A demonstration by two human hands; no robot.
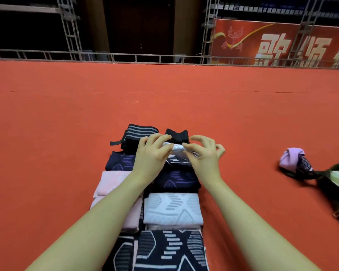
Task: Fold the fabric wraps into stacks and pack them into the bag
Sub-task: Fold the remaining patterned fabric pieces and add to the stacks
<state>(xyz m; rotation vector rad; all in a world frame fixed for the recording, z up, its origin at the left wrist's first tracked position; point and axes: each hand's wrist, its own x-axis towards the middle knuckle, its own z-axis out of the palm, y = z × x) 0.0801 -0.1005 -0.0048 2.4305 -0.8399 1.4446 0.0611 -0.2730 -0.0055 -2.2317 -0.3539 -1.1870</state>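
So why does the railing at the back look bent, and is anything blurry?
Head view: the wide-angle lens bows the railing and stretches the forearms; lighting is soft with faint shadows on the red carpet; the dark bag at the right edge and the banner look soft.

Both bare forearms reach forward, converging. The left hand (152, 153) is palm down, its thumb and curled fingers (160, 138) pinching something small. The right hand (205, 154) meets it, thumb and forefinger pinching, other fingers arched and spread.
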